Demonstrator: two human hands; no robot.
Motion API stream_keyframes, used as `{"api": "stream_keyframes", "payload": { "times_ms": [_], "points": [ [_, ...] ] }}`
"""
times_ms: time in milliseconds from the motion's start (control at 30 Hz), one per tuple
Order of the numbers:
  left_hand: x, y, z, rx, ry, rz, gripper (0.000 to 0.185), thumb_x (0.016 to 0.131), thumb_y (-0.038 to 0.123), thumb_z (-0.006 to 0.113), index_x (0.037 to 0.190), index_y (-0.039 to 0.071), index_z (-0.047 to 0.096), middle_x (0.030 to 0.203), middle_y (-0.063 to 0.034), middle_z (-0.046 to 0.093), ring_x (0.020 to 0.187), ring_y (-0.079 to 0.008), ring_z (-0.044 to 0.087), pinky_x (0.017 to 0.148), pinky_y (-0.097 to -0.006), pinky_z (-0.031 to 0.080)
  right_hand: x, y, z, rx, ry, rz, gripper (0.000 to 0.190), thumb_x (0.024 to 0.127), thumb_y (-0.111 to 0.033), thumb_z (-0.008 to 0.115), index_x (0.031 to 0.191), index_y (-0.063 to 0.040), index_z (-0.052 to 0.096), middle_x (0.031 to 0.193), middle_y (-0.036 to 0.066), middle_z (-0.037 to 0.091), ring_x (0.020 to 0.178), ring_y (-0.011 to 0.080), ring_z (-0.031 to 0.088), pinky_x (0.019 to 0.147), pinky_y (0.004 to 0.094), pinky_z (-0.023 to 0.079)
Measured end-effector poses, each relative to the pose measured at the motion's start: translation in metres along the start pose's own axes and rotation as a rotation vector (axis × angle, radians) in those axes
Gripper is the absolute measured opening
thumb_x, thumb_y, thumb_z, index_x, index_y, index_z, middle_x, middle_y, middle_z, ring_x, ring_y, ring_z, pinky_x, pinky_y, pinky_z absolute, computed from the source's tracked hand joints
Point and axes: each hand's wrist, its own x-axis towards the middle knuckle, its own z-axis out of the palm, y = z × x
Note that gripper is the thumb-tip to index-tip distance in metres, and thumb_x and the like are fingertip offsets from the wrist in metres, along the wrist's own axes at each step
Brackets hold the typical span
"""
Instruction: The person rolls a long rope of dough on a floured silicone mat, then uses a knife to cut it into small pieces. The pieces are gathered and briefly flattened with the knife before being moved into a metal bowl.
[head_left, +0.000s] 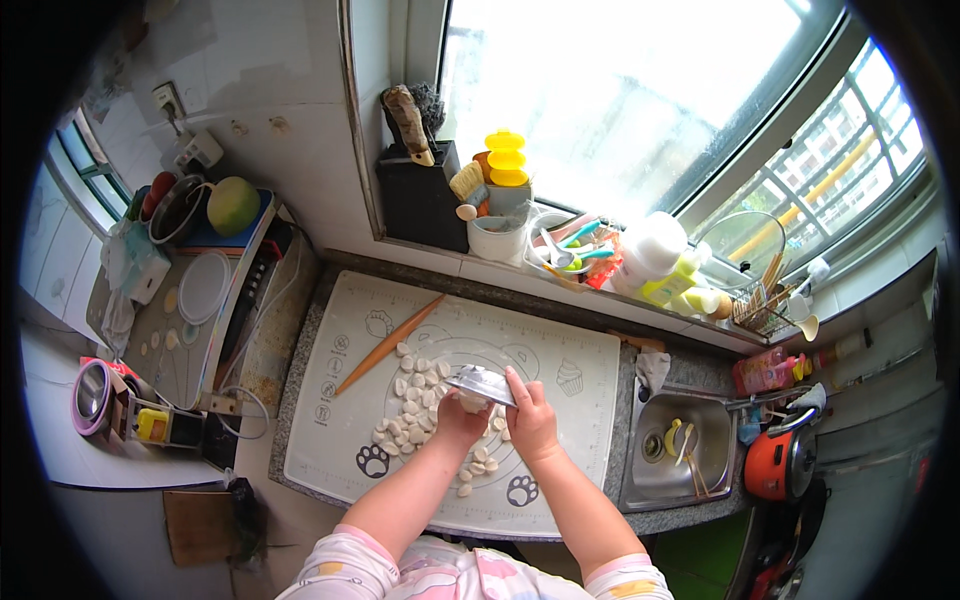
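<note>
My right hand (534, 416) grips the rim of a small metal bowl (484, 382), which is tilted above a printed pastry mat (574, 442). My left hand (459, 420) is at the bowl's lower left side, with its fingers partly hidden. A whitish mass (472, 403), flour or dough, shows between that hand and the bowl; whether the fingers hold it is unclear. Beneath and around both hands lie many small cut dough pieces (411, 409), some in a separate group (478, 469) nearer me. A tapered wooden rolling pin (390, 345) rests diagonally on the mat's upper left.
To the right, a steel sink (637, 480) holds a few utensils, with an orange pot (772, 465) beyond it. The window ledge behind carries a knife block (420, 199), a white container (496, 238) and bottles (679, 277). A cluttered side table (161, 367) stands left.
</note>
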Motion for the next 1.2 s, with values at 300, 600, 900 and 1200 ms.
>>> {"api": "stream_keyframes", "payload": {
  "times_ms": [300,600,900,1200],
  "points": [
    [0.006,0.007,-0.006,0.039,0.057,-0.028,0.038,0.108,0.034,0.042,0.121,0.003,0.059,0.117,-0.0138,0.068,0.113,-0.0297,0.065,0.098,-0.0428,0.055,0.001,0.053,0.023,0.223,0.250,0.278,0.052,0.090,0.002,0.052,0.141,-0.002,0.049,0.108,0.020,0.062,0.089,0.0338,0.067,0.075,0.0418,0.055],
    [-0.025,0.003,-0.012,0.182,0.134,-0.092,0.049,0.107,0.047,0.049,0.071,0.014,0.043,0.061,0.0007,0.039,0.053,-0.0131,0.037,0.045,-0.0265,0.029,-0.057,0.168,0.043,0.488,0.324,1.333,0.036,0.103,-0.028,0.055,0.124,0.001,0.049,0.092,0.012,0.065,0.071,0.0180,0.065,0.050,0.0322,0.052],
    [-0.063,-0.054,-0.031,1.462,-0.066,0.754,0.032,0.107,0.030,0.048,0.093,0.006,0.065,0.084,-0.0074,0.067,0.079,-0.0251,0.063,0.079,-0.0409,0.048,-0.110,0.002,0.079,2.111,0.072,1.333,0.037,0.106,-0.026,0.041,0.126,0.002,0.058,0.125,0.016,0.065,0.117,0.0315,0.061,0.106,0.0441,0.047],
    [-0.098,-0.016,-0.007,1.804,-0.402,1.114,0.037,0.101,0.023,0.048,0.127,0.002,0.064,0.137,-0.0194,0.060,0.137,-0.0399,0.046,0.118,-0.0552,0.027,-0.082,-0.041,0.070,2.024,0.040,0.966,0.051,0.109,-0.031,0.033,0.152,-0.003,0.039,0.155,0.016,0.044,0.145,0.0335,0.039,0.122,0.0458,0.029]
  ]
}}
